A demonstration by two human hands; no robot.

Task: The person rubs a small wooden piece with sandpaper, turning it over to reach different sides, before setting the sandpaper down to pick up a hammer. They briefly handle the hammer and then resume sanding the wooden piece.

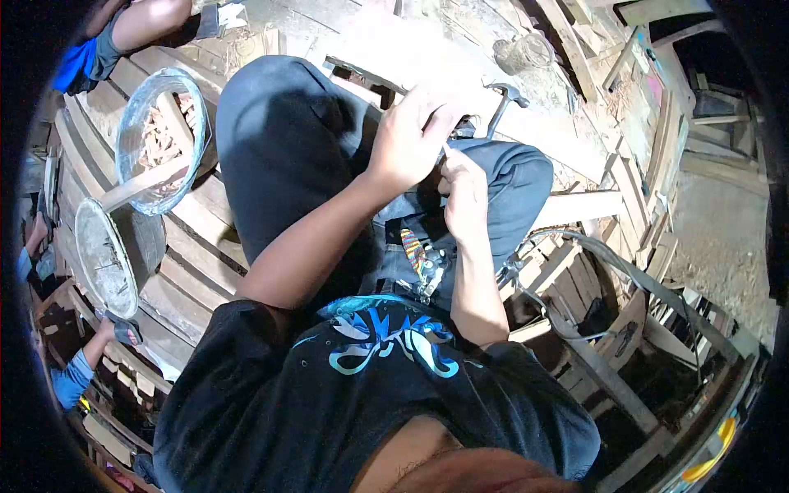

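Observation:
Above the lap, between the two bent knees, my left hand point(411, 135) has its fingers curled, and bright glare washes out whatever lies at its fingertips. Close below and to the right of it, my right hand point(464, 193) is closed in a pinch near a thin piece too small to make out. A claw hammer point(496, 119) rests just beyond the right knee, its head pointing away to the right. Beside the belt, a striped multicoloured strap point(412, 251) hangs at the waist.
A bucket point(200, 148) of small wooden pieces stands at the left, with a second round container point(131, 283) below it. Wooden planks point(575, 209) and a curved metal frame point(608, 246) lie at the right. Other people's legs show at the upper left and left edge.

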